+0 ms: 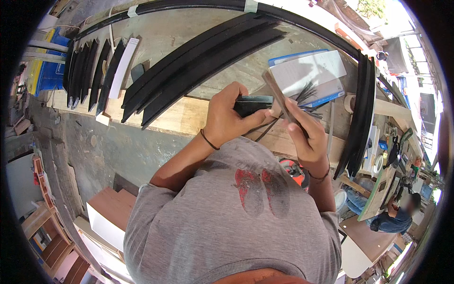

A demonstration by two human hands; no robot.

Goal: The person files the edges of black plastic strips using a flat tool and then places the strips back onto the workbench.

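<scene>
In the head view, centre of the frame, the left hand [228, 112] is curled firmly around a dark block [253, 106] while the right hand [308, 135] grips a thin brown strip [278, 93]; good handling probably calls for a steady hold on the block, with the left thumb clear of the strip's edge. The block juts rightward from the left fingers, and the strip slants up-left from the right hand, just beside the block, near white paper [307, 71] upper right of centre.
</scene>
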